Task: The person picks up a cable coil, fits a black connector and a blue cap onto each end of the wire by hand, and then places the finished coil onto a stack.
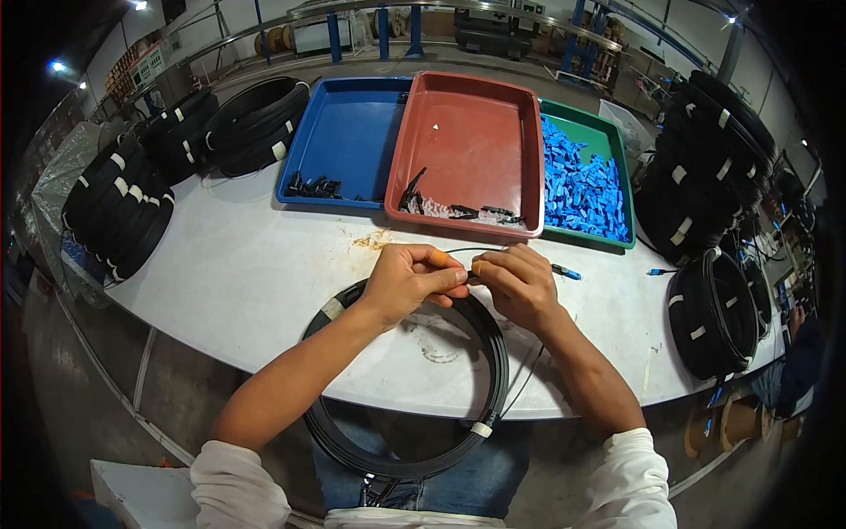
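My left hand [407, 280] and my right hand [520, 284] meet over the white table [256, 273], both pinching the thin black cable end between them. A blue connector [567, 272] sticks out just right of my right hand. Beneath my hands lies a black cable coil [493, 353] bound with white tape, hanging partly over the table's near edge onto my lap.
Behind my hands stand a blue tray [348, 132] with several small black parts, a red tray [467, 132] with black pieces, and a green tray [606, 141] full of blue connectors. Stacks of black cable coils sit at left [119, 207], back left [251, 123] and right [709, 304].
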Demonstrator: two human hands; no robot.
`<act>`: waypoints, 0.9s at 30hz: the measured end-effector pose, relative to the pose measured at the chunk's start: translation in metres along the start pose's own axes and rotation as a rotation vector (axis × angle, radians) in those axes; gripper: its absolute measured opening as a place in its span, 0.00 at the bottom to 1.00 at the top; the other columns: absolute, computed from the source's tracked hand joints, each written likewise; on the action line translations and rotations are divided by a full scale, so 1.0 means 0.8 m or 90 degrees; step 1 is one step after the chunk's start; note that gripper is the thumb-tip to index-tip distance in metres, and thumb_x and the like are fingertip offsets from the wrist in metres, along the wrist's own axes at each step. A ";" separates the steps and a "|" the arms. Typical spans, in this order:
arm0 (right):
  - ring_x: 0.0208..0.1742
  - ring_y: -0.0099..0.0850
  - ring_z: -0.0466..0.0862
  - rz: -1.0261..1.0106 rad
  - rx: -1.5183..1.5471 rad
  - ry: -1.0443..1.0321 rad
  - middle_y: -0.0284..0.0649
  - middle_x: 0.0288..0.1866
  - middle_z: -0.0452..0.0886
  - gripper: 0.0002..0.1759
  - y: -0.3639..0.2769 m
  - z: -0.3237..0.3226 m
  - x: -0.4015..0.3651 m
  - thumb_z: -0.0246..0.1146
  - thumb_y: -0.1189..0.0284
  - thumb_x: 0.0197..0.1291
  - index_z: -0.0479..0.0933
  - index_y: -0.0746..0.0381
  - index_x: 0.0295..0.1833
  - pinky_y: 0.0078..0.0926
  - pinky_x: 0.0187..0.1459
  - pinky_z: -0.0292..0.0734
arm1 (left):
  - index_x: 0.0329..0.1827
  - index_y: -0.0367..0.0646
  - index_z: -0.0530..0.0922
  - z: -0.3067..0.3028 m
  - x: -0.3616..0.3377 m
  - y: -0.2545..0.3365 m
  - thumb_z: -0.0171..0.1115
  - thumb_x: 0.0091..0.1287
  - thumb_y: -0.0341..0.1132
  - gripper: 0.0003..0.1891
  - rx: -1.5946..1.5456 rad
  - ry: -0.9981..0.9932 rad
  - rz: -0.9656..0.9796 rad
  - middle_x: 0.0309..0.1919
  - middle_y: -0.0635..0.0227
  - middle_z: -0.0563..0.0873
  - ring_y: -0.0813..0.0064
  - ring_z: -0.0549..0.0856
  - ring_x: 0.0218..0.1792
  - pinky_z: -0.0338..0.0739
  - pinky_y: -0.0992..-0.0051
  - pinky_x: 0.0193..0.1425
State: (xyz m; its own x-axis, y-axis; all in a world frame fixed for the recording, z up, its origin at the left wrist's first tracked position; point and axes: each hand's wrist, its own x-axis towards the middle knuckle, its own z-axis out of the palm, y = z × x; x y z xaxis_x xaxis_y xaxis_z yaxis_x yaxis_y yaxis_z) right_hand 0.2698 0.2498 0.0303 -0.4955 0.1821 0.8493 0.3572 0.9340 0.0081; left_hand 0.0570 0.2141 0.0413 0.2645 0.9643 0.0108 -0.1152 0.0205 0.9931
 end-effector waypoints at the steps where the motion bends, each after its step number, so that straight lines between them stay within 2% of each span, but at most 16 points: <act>1: 0.29 0.35 0.83 -0.027 -0.019 0.022 0.38 0.35 0.86 0.12 0.002 0.002 -0.001 0.71 0.82 0.40 0.81 0.62 0.34 0.30 0.30 0.76 | 0.45 0.31 0.83 0.001 0.001 -0.001 0.71 0.66 0.28 0.09 -0.033 0.002 -0.008 0.37 0.57 0.90 0.71 0.92 0.37 0.87 0.80 0.36; 3: 0.30 0.35 0.83 -0.038 -0.009 0.040 0.39 0.35 0.86 0.14 0.002 0.003 -0.001 0.71 0.84 0.37 0.82 0.62 0.35 0.29 0.30 0.77 | 0.44 0.30 0.84 0.006 0.000 -0.001 0.72 0.65 0.27 0.09 -0.067 0.004 -0.015 0.36 0.57 0.90 0.72 0.92 0.36 0.87 0.80 0.36; 5: 0.30 0.36 0.84 0.023 0.024 0.035 0.40 0.33 0.86 0.17 0.001 0.004 -0.005 0.70 0.86 0.35 0.83 0.63 0.37 0.30 0.30 0.77 | 0.41 0.30 0.85 0.014 -0.004 0.003 0.72 0.64 0.26 0.08 0.040 0.013 0.056 0.34 0.56 0.91 0.74 0.91 0.34 0.87 0.79 0.36; 6: 0.33 0.34 0.87 0.147 0.042 -0.044 0.41 0.33 0.87 0.15 -0.006 -0.005 -0.006 0.71 0.88 0.40 0.84 0.65 0.38 0.29 0.34 0.81 | 0.39 0.30 0.87 0.016 -0.007 0.003 0.72 0.63 0.25 0.06 0.104 0.021 0.091 0.33 0.57 0.91 0.77 0.90 0.34 0.86 0.80 0.37; 7: 0.33 0.34 0.87 0.146 0.044 -0.046 0.41 0.33 0.87 0.15 -0.008 -0.011 -0.002 0.71 0.88 0.40 0.84 0.65 0.38 0.29 0.34 0.81 | 0.39 0.30 0.87 0.015 -0.010 0.004 0.72 0.63 0.25 0.06 0.103 0.023 0.090 0.33 0.57 0.91 0.77 0.90 0.34 0.86 0.80 0.37; 9: 0.38 0.31 0.89 0.493 0.361 -0.239 0.42 0.36 0.89 0.12 -0.007 -0.019 0.004 0.73 0.86 0.47 0.84 0.67 0.39 0.29 0.40 0.84 | 0.40 0.30 0.88 0.013 -0.016 0.005 0.72 0.62 0.24 0.06 0.380 -0.007 0.273 0.34 0.58 0.91 0.78 0.90 0.33 0.84 0.82 0.37; 10: 0.42 0.29 0.90 0.593 0.467 -0.302 0.42 0.37 0.90 0.11 0.003 -0.021 0.002 0.75 0.84 0.50 0.84 0.68 0.40 0.29 0.46 0.84 | 0.40 0.30 0.88 0.015 -0.017 0.005 0.72 0.62 0.23 0.06 0.382 -0.015 0.247 0.33 0.60 0.91 0.79 0.89 0.32 0.83 0.82 0.37; 11: 0.42 0.29 0.90 0.597 0.466 -0.303 0.42 0.37 0.90 0.11 0.004 -0.021 0.002 0.75 0.84 0.50 0.84 0.68 0.40 0.29 0.46 0.84 | 0.40 0.30 0.88 0.016 -0.015 0.000 0.72 0.62 0.23 0.06 0.379 -0.017 0.245 0.33 0.60 0.91 0.79 0.89 0.32 0.83 0.82 0.37; 14: 0.40 0.34 0.89 0.364 0.270 -0.160 0.40 0.38 0.89 0.14 -0.001 -0.018 0.006 0.76 0.84 0.44 0.84 0.65 0.40 0.31 0.45 0.83 | 0.42 0.29 0.86 0.014 -0.004 0.001 0.71 0.64 0.24 0.07 0.150 0.017 0.096 0.33 0.59 0.91 0.77 0.90 0.34 0.86 0.81 0.37; 15: 0.40 0.34 0.89 0.362 0.270 -0.161 0.40 0.38 0.89 0.14 -0.002 -0.017 0.007 0.76 0.84 0.44 0.84 0.65 0.40 0.31 0.45 0.83 | 0.42 0.29 0.86 0.010 -0.002 0.003 0.71 0.64 0.24 0.07 0.150 0.018 0.098 0.33 0.59 0.91 0.77 0.90 0.34 0.86 0.81 0.37; 18: 0.37 0.37 0.86 0.074 0.050 -0.021 0.38 0.37 0.88 0.14 0.003 -0.010 0.006 0.77 0.80 0.41 0.83 0.60 0.36 0.34 0.39 0.78 | 0.44 0.27 0.84 0.003 0.001 0.006 0.70 0.65 0.24 0.08 -0.005 0.023 0.029 0.36 0.54 0.90 0.72 0.91 0.35 0.89 0.77 0.39; 21: 0.36 0.36 0.86 0.013 0.046 0.017 0.37 0.36 0.88 0.14 -0.001 0.001 0.003 0.76 0.81 0.41 0.82 0.61 0.35 0.33 0.40 0.79 | 0.43 0.27 0.84 0.008 -0.001 0.003 0.70 0.65 0.23 0.07 -0.011 0.001 0.030 0.36 0.54 0.90 0.72 0.91 0.35 0.89 0.78 0.38; 23: 0.36 0.37 0.86 0.022 0.063 0.010 0.38 0.34 0.87 0.12 -0.002 0.001 0.000 0.75 0.83 0.42 0.82 0.61 0.34 0.34 0.39 0.79 | 0.42 0.28 0.85 0.011 -0.001 -0.003 0.71 0.65 0.23 0.07 0.013 0.005 0.037 0.35 0.56 0.90 0.73 0.91 0.34 0.88 0.78 0.37; 25: 0.35 0.40 0.86 0.273 0.153 -0.122 0.40 0.33 0.87 0.12 -0.012 -0.011 0.004 0.74 0.85 0.44 0.83 0.63 0.36 0.35 0.38 0.81 | 0.42 0.29 0.86 0.011 -0.004 -0.004 0.71 0.64 0.24 0.07 0.037 0.008 0.047 0.34 0.57 0.91 0.74 0.91 0.33 0.87 0.79 0.37; 26: 0.36 0.36 0.88 0.356 0.199 -0.215 0.42 0.33 0.87 0.12 -0.016 -0.022 0.014 0.73 0.88 0.46 0.83 0.66 0.37 0.33 0.40 0.82 | 0.42 0.31 0.87 0.011 -0.008 -0.002 0.73 0.62 0.25 0.08 0.223 -0.004 0.167 0.32 0.59 0.91 0.76 0.91 0.32 0.86 0.79 0.35; 27: 0.36 0.36 0.88 0.356 0.198 -0.216 0.42 0.33 0.87 0.12 -0.012 -0.023 0.014 0.73 0.88 0.46 0.83 0.66 0.37 0.33 0.40 0.82 | 0.42 0.33 0.88 0.012 -0.012 -0.003 0.74 0.61 0.26 0.08 0.408 -0.017 0.285 0.31 0.60 0.92 0.77 0.90 0.30 0.84 0.79 0.34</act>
State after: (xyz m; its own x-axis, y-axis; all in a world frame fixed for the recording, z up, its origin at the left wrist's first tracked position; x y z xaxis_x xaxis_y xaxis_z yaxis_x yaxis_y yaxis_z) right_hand 0.2757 0.2373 0.0497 -0.5409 0.6962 0.4719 0.4123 0.7085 -0.5728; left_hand 0.0637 0.2023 0.0401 0.3477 0.8378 0.4209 0.3563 -0.5333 0.7672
